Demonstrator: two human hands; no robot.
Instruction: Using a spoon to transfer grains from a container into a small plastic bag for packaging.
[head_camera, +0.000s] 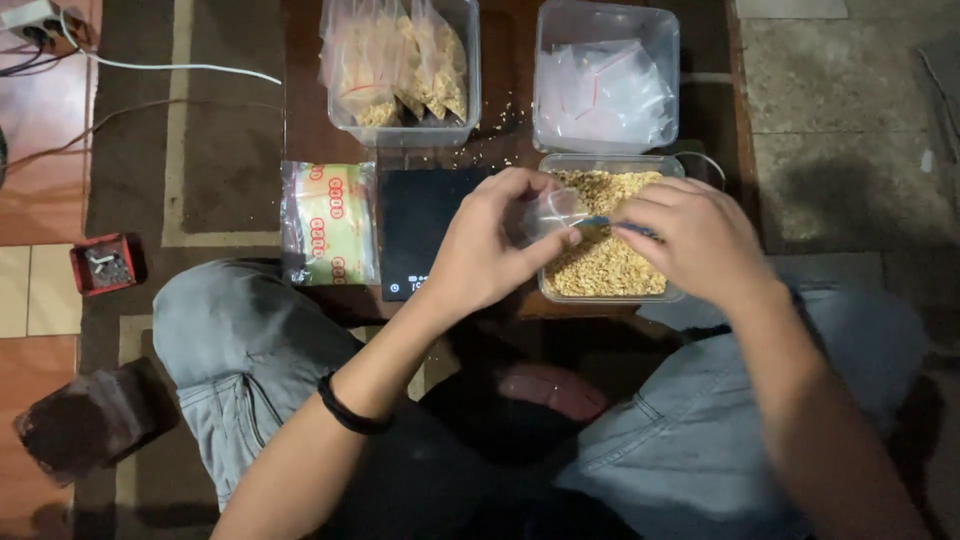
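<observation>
My left hand (490, 245) pinches a small clear plastic bag (550, 212) and holds it over a clear tub of pale grain (610, 262). Beside it, my right hand (695, 240) grips a blue-handled scoop (610, 224) whose tip meets the bag's mouth. A black digital scale (418, 225) lies just left of the tub, partly under my left wrist. I sit cross-legged in grey trousers in front of the low dark table.
At the back, one clear tub (400, 65) holds filled grain bags and another (605, 85) holds empty clear bags. A printed yellow and green packet (328, 222) lies left of the scale. A small red box (103, 265) and cables sit on the floor at left.
</observation>
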